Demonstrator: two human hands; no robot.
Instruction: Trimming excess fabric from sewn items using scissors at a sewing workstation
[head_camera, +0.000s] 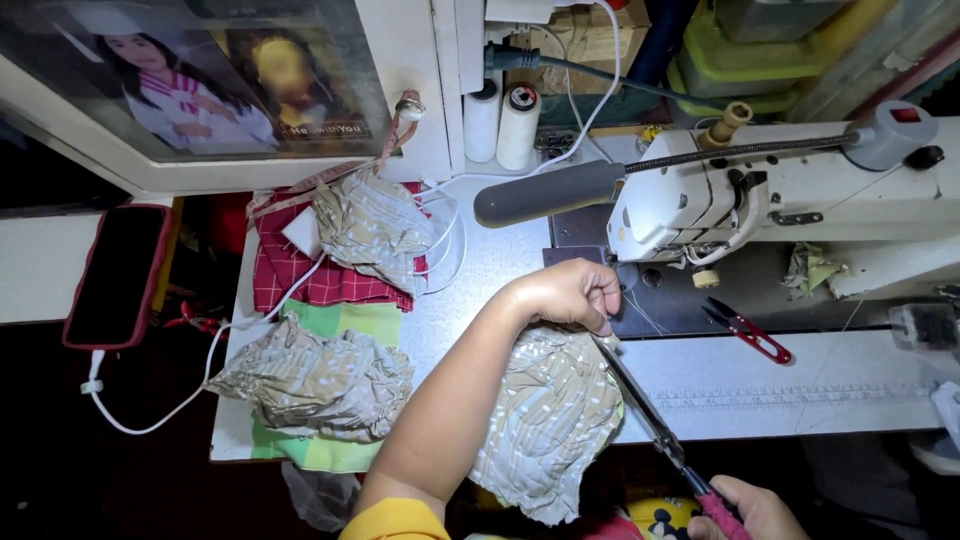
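My left hand (568, 293) pinches the top edge of a gathered beige patterned fabric piece (545, 420) that hangs over the table's front edge. My right hand (748, 510), at the bottom of the view, grips the red handle of long scissors (645, 410). Their blades run up to the fabric edge right by my left fingers. The white sewing machine (700, 195) stands just behind, its needle area close to my left hand.
Red thread snips (748, 332) lie on the machine bed. Two more beige fabric bundles (320, 380) (372, 228) rest on red checked and green cloth at the left. Two white thread spools (500, 122), a grey lamp arm (548, 192), a phone (115, 275) with a white cable.
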